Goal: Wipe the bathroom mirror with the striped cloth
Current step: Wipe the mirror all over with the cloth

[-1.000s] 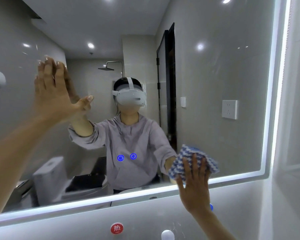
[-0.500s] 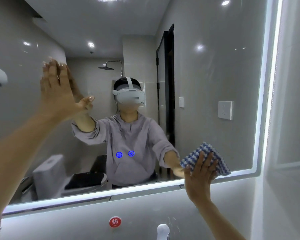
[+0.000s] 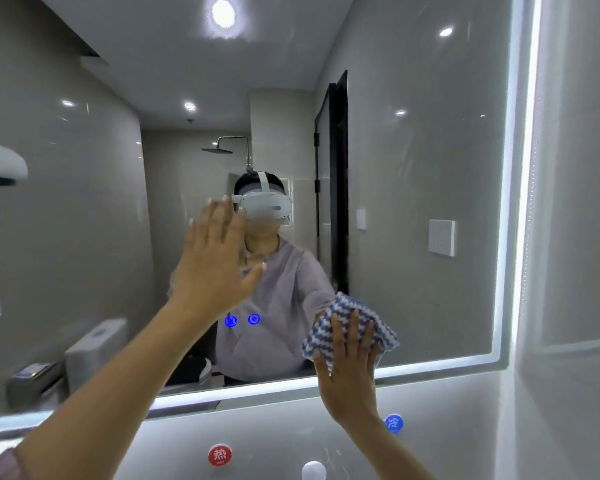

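Wiping under way: right hand (image 3: pixel 349 368) spread flat over striped cloth (image 3: pixel 347 329), pressing it to the mirror (image 3: pixel 430 168) just above the lit bottom edge (image 3: pixel 257 389). Left hand (image 3: pixel 215 261) up near mid-glass, fingers (image 3: pixel 219 220) wide and holding nothing (touching the glass or just off it, cannot tell). Next call, by the look of it: sweep the cloth upward or toward the lit right edge (image 3: pixel 520 202), keeping flat pressure so it doesn't bunch. Plenty of bare glass above; tight below, with red tap marker (image 3: pixel 219 455) and blue tap marker (image 3: pixel 394 423) under the frame.
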The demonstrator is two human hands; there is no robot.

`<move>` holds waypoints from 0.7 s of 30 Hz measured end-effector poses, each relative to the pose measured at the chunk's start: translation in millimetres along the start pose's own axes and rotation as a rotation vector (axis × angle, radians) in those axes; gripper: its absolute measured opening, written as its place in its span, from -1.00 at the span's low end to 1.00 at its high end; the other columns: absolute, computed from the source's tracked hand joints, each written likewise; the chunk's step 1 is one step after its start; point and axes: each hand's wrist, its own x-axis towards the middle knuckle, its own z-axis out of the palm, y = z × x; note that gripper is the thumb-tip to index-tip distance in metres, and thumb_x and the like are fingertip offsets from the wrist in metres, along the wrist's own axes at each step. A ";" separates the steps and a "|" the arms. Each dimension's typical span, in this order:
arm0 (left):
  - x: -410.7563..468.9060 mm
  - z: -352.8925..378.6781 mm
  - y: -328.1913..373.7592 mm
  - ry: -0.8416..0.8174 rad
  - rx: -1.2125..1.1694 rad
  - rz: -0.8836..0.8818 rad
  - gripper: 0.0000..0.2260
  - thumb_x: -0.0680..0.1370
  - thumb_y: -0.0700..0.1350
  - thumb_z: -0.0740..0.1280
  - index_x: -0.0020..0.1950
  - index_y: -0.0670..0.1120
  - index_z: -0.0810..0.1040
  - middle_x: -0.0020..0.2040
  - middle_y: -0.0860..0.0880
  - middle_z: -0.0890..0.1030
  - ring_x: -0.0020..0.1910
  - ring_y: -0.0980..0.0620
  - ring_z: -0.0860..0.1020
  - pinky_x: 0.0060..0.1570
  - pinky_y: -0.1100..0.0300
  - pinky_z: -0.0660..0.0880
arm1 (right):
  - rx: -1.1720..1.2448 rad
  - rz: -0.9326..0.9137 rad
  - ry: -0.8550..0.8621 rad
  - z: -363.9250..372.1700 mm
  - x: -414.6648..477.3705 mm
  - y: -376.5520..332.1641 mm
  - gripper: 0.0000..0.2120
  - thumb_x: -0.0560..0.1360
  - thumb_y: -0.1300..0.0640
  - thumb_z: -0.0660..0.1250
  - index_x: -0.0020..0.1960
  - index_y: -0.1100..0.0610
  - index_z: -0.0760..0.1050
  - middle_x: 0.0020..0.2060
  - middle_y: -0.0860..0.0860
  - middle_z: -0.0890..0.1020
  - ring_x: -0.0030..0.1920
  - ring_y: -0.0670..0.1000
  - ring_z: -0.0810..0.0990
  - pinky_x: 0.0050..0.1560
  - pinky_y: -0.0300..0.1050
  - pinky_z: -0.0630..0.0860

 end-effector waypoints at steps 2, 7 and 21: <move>-4.6 6.4 11.4 -0.042 -0.003 0.018 -0.23 0.51 0.24 0.15 0.56 -0.05 -0.11 0.57 -0.12 -0.19 0.53 -0.09 -0.26 0.49 -0.06 -0.19 | -0.022 -0.044 0.005 -4.5 4.2 8.5 -0.40 0.61 -0.16 -0.11 0.54 -0.04 -0.27 0.53 -0.03 -0.27 0.52 0.17 -0.18 0.41 0.26 -0.10; -9.5 20.0 39.9 -0.075 -0.002 0.033 -0.16 0.51 0.25 0.15 0.47 0.03 -0.40 0.53 -0.09 -0.34 0.50 -0.09 -0.35 0.45 -0.01 -0.32 | -0.086 -0.042 0.020 -19.4 22.8 38.4 -0.41 0.61 -0.19 -0.14 0.54 0.00 -0.22 0.53 0.00 -0.27 0.52 0.16 -0.25 0.43 0.27 -0.13; -3.1 63.3 87.0 -0.050 0.061 -0.087 -0.03 0.41 0.38 0.22 0.54 -0.09 -0.23 0.53 -0.26 -0.27 0.50 -0.25 -0.28 0.43 -0.19 -0.26 | -0.188 0.019 -0.044 -81.9 54.9 156.4 -0.36 0.54 -0.33 -0.25 0.50 -0.04 -0.29 0.54 0.15 -0.10 0.52 0.24 -0.18 0.48 0.29 -0.15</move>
